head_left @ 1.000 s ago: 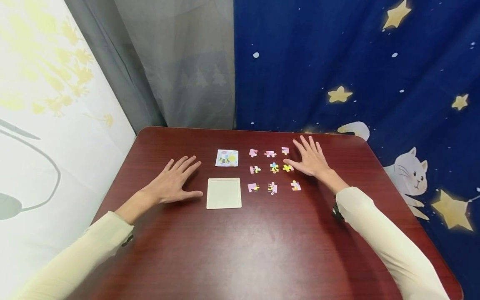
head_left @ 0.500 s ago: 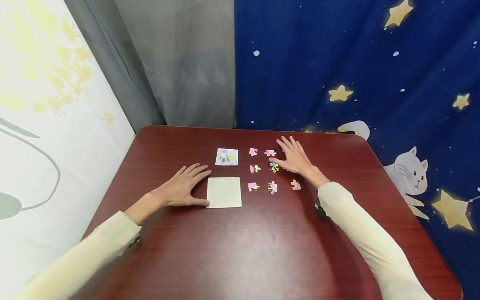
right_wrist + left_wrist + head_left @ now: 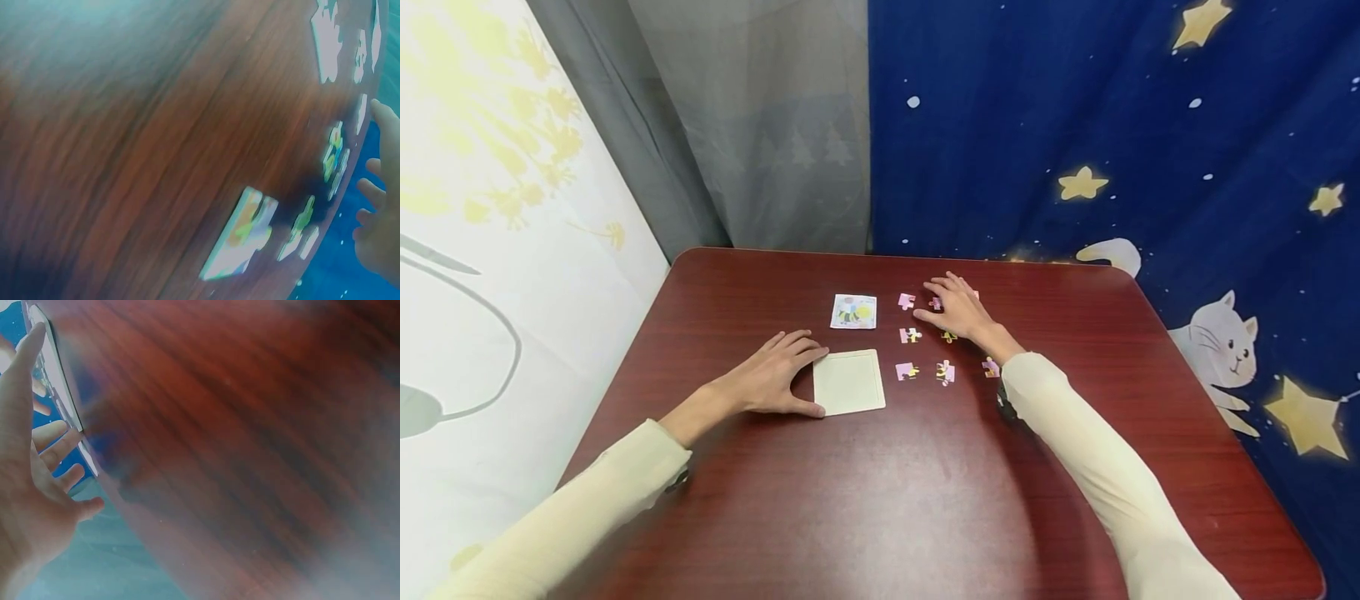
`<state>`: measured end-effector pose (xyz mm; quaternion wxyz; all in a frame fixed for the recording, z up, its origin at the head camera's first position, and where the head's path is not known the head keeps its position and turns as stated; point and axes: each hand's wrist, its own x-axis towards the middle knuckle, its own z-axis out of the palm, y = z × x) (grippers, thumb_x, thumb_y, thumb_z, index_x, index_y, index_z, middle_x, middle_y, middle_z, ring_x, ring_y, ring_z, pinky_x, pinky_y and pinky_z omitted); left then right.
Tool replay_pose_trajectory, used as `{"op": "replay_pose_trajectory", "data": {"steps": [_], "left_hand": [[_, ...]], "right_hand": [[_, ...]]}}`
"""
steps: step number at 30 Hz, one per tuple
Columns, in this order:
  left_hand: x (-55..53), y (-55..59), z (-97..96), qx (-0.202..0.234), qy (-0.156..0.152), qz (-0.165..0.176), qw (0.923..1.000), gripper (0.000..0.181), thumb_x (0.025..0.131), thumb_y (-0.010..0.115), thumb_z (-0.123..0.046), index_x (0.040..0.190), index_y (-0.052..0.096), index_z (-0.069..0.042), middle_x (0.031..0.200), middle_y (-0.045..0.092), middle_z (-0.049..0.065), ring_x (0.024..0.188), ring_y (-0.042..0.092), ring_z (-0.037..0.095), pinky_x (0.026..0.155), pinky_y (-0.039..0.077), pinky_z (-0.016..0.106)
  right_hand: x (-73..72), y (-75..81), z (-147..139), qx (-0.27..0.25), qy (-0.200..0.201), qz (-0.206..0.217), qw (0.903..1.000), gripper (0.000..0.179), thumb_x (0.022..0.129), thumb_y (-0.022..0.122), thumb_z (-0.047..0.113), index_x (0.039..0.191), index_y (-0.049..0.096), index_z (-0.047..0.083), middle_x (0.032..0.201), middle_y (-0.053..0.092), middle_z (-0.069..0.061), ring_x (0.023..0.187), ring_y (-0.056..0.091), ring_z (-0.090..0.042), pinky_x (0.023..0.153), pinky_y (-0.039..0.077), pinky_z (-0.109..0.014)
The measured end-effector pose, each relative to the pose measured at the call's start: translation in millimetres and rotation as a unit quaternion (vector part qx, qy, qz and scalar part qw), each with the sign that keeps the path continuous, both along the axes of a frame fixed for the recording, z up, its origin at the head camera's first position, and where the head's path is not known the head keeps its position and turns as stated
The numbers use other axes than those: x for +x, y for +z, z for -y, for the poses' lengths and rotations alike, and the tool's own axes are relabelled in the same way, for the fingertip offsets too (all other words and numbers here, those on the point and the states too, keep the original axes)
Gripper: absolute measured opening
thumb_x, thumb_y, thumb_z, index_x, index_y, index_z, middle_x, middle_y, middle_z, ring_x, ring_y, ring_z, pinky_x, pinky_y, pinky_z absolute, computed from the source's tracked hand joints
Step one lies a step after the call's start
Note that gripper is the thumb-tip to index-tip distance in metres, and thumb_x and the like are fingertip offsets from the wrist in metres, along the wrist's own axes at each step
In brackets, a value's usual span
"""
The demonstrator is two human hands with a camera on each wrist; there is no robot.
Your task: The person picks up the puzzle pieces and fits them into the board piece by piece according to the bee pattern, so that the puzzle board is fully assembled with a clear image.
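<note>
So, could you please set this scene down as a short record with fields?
Left hand: at the left corners of the cream tray
Right hand: over some puzzle pieces; contact unclear
Piece layout: loose, to the right of the tray
Picture card: on the table, beyond the tray
Backdrop: grey curtain, starry blue curtain

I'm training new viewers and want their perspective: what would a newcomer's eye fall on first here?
Probably the blue curtain behind the dark red table, with its golden stars and white cat at right. Next, the pale square tray on the table, held by its left corners in the left hand. Then the puzzle pieces right of it, under and around the right hand.
</note>
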<state>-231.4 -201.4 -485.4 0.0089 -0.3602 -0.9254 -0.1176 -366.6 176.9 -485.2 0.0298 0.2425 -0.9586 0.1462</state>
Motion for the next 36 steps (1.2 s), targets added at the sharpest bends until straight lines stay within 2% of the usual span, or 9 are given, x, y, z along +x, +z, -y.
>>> {"op": "replay_pose_trajectory", "data": {"steps": [5,11,17,25,31,36], "left_hand": [[-2.7,2.6,-0.5,0.010,-0.008,0.004,0.9999,0.102,0.073,0.079,-0.075,0.146,0.058,-0.008,0.143,0.056,0.006,0.149,0.036,0.036,0.119,0.025,0.065],[-4.9,1.8,-0.6,0.019,-0.015,0.007,0.9997,0.097,0.073,0.083,-0.070,0.143,0.060,-0.006,0.143,0.058,0.006,0.148,0.037,0.038,0.119,0.026,0.064],[-5.5,1.2,-1.3,0.028,-0.017,0.021,0.9992,0.094,0.076,0.083,-0.064,0.145,0.059,-0.005,0.147,0.056,0.007,0.148,0.036,0.039,0.121,0.026,0.059],[-5.6,-0.4,0.5,0.035,-0.007,0.031,0.9989,0.099,0.074,0.083,-0.068,0.146,0.058,-0.004,0.150,0.054,0.008,0.150,0.035,0.038,0.122,0.025,0.055],[-7.8,-0.8,0.5,0.040,-0.009,0.027,0.9988,0.103,0.070,0.085,-0.070,0.145,0.059,-0.004,0.146,0.054,0.007,0.150,0.034,0.038,0.124,0.024,0.052],[-8.3,-1.2,0.9,0.045,-0.010,0.042,0.9980,0.103,0.070,0.087,-0.067,0.145,0.059,-0.003,0.145,0.053,0.008,0.150,0.033,0.039,0.123,0.026,0.051]], "right_hand": [[-2.3,-0.3,11.1,-0.007,0.013,-0.007,0.9999,0.070,0.094,0.074,0.048,0.145,0.059,0.002,0.142,0.057,-0.020,0.143,0.043,-0.039,0.123,0.025,-0.052],[-2.7,0.6,20.2,-0.008,0.013,0.021,0.9997,0.063,0.096,0.073,0.045,0.144,0.062,0.005,0.136,0.058,-0.018,0.132,0.050,-0.033,0.115,0.038,-0.047],[-1.3,1.7,25.3,-0.012,0.011,0.042,0.9990,0.050,0.099,0.070,0.036,0.140,0.065,0.007,0.135,0.059,-0.015,0.131,0.050,-0.032,0.113,0.041,-0.045],[-2.1,0.3,30.5,-0.018,0.000,0.057,0.9982,0.060,0.097,0.073,0.046,0.143,0.063,0.008,0.134,0.058,-0.015,0.129,0.051,-0.030,0.107,0.046,-0.044],[-2.2,1.6,33.3,-0.044,-0.004,0.069,0.9966,0.049,0.097,0.075,0.039,0.136,0.070,0.010,0.131,0.061,-0.013,0.126,0.052,-0.030,0.105,0.047,-0.045],[-1.0,1.3,35.1,-0.051,0.000,0.078,0.9957,0.046,0.098,0.074,0.036,0.136,0.070,0.010,0.131,0.061,-0.013,0.125,0.053,-0.030,0.104,0.048,-0.045]]}}
